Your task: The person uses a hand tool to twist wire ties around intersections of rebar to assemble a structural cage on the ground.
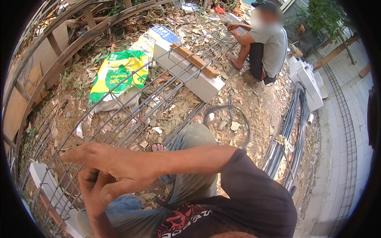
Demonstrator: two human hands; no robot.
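Observation:
My right hand (pixel 119 162) reaches across to the left over the near end of a long rebar cage (pixel 119 131). Its forefinger side points at the bars, and the fingertips are bent together at a thin bar or wire too small to tell. Just beneath it and partly covered is my left hand (pixel 90 192), with its fingers curled in. What either hand grips, if anything, is hidden. The cage runs away to the far right, resting on a pale block (pixel 190 77) and, at the near left, another pale block (pixel 49 180).
A wooden bar (pixel 194 59) lies on the far block. Beside the cage are a green-yellow sack (pixel 119 77), a wire coil (pixel 248 123) and bundled black bars (pixel 283 139). A co-worker (pixel 268 47) squats at the cage's far end. Curved timber framing (pixel 51 65) stands at left.

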